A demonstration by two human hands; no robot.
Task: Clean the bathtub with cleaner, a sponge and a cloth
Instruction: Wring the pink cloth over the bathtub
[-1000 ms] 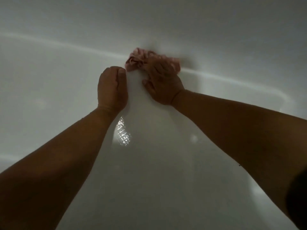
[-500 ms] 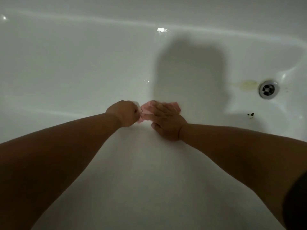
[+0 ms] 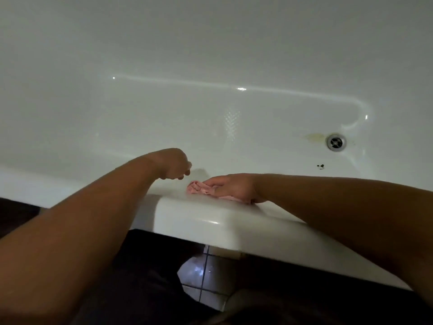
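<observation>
Pink cloth [image 3: 199, 187] bunched (creased) on bathtub rim [image 3: 210, 221] | right hand [image 3: 232, 187] flat, pressing it | left hand [image 3: 174, 164] curled, empty

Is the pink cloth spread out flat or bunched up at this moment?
Bunched up. The pink cloth shows crumpled folds beside the right hand, which presses it onto the bathtub rim.
</observation>
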